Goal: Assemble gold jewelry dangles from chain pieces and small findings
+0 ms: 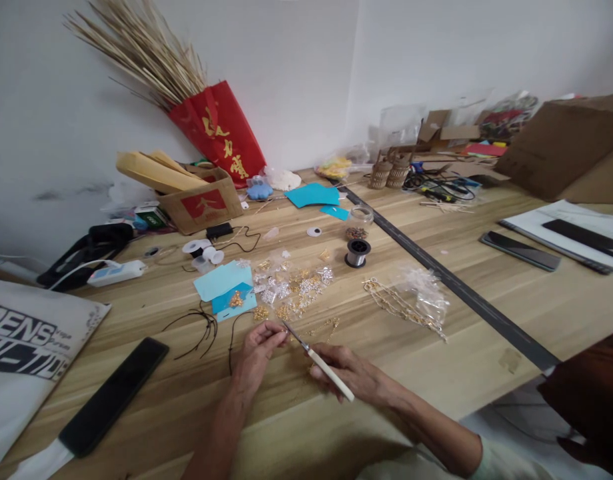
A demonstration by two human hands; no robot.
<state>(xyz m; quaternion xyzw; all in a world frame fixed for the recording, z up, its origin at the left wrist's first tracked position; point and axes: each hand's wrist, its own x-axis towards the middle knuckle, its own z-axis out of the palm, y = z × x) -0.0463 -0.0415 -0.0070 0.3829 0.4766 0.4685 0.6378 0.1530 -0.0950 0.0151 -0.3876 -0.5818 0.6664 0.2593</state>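
Note:
My right hand (354,375) is wrapped round a pair of pliers (331,377) with cream handles and slim metal jaws. The jaws point up and left, their tips close to the fingertips of my left hand (261,347). Thumb and forefinger of that hand are pinched together on something too small to make out. Just beyond the hands lies a thin gold chain (331,325). Small heaps of gold beads (261,313) and clear bags of silver and gold findings (306,285) spread behind it. More gold pieces (236,299) rest on blue card (221,303).
A spool of wire (357,254) and a glass jar (357,230) stand behind the findings. Beaded chains (394,307) and plastic bags (424,293) lie to the right. Black cords (201,333) and a black phone-like slab (117,393) are at left. A dark strip (451,283) crosses the table.

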